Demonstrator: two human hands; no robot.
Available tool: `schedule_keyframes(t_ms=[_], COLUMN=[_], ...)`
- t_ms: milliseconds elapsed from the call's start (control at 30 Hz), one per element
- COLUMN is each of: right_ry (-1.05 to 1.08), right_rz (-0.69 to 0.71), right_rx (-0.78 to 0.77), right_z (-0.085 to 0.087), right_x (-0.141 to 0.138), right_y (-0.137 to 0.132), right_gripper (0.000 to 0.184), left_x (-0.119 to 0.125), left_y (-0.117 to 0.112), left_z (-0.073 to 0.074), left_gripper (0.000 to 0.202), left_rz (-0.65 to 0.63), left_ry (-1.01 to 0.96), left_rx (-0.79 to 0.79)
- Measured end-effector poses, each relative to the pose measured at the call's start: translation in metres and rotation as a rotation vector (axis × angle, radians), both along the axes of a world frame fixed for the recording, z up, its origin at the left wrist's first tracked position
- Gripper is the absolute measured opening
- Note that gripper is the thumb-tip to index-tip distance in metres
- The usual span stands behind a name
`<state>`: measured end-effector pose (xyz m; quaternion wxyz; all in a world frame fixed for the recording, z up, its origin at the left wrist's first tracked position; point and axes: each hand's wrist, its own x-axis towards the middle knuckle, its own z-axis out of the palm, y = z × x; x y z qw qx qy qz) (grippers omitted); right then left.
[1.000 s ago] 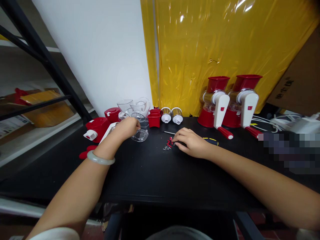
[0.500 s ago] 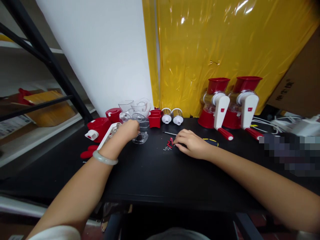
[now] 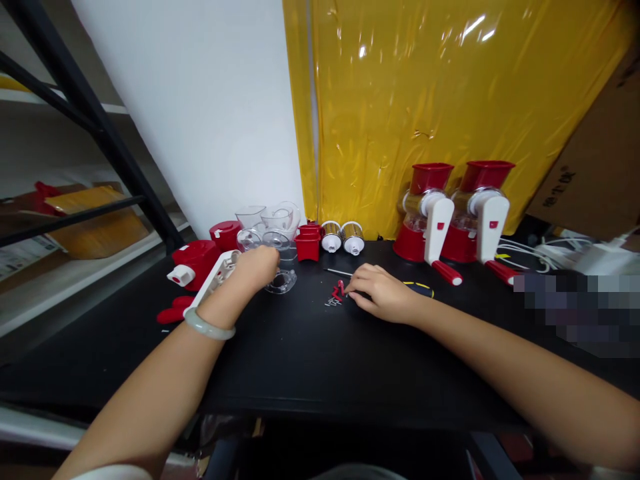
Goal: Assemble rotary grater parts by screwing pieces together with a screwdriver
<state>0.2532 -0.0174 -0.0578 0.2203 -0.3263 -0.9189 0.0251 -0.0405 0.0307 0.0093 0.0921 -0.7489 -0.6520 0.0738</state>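
My left hand [image 3: 256, 268], a pale bangle on its wrist, lies curled over a white plastic handle part [image 3: 216, 278] on the black table [image 3: 310, 360]. Its fingers touch a clear plastic piece [image 3: 281, 281]; what they grip is hidden. My right hand [image 3: 381, 291] rests on the table with its fingers pinched together at a small heap of screws and little red parts [image 3: 336, 294]. A thin metal rod [image 3: 338, 271] lies just beyond that heap.
Two assembled red-and-white crank grinders [image 3: 429, 215] [image 3: 481, 212] stand at the back right before a yellow sheet. Clear cups [image 3: 273, 223], red housings [image 3: 197, 259], a red cup [image 3: 307, 244] and two drum blades [image 3: 342, 236] sit at the back left. Cables and a cardboard box lie right; black shelving stands left.
My left hand has slid slightly left and toward me along the white handle part. My right hand stays at the screw heap. The view has tilted a little.
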Motion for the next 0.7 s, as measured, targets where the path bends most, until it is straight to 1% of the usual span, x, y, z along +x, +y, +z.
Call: schedule_keyframes(t_ms=[100, 200, 300, 367, 433, 467, 500, 567, 633, 700], right_ry=[-0.001, -0.005, 0.022, 0.096, 0.214, 0.259, 0.289, 0.277, 0.201, 0.116], right_rz=[-0.001, -0.009, -0.044, -0.102, -0.21, -0.292, -0.386, -0.601, -0.795, -0.938], right_rx=[0.011, 0.042, 0.15, 0.265, 0.414, 0.487, 0.551, 0.602, 0.541, 0.366], right_z=[0.001, 0.008, 0.025, 0.043, 0.065, 0.078, 0.092, 0.119, 0.143, 0.161], right_x=[-0.001, 0.0, 0.008, 0.019, 0.034, 0.043, 0.051, 0.069, 0.085, 0.1], right_y=[0.0, -0.003, -0.003, 0.004, 0.018, 0.027, 0.038, 0.063, 0.087, 0.108], right_gripper=[0.021, 0.022, 0.024, 0.024, 0.023, 0.023, 0.022, 0.025, 0.041, 0.062], left_x=[-0.001, 0.0, 0.0, 0.0, 0.001, 0.001, 0.002, 0.001, 0.0, -0.002], left_y=[-0.001, -0.004, -0.008, -0.01, -0.012, -0.012, -0.013, -0.013, -0.012, -0.01], left_z=[0.001, 0.003, 0.006, 0.008, 0.011, 0.012, 0.013, 0.013, 0.012, 0.009], left_gripper=[0.024, 0.026, 0.025, 0.024, 0.022, 0.021, 0.021, 0.022, 0.023, 0.022], left_rz=[0.007, 0.002, -0.002, -0.003, -0.005, -0.003, 0.001, 0.008, 0.01, 0.003], left_ry=[0.002, -0.001, -0.01, -0.019, -0.028, -0.032, -0.036, -0.042, -0.045, -0.043], left_rx=[-0.009, -0.008, 0.004, 0.007, 0.001, 0.0, 0.001, 0.006, 0.01, 0.011])
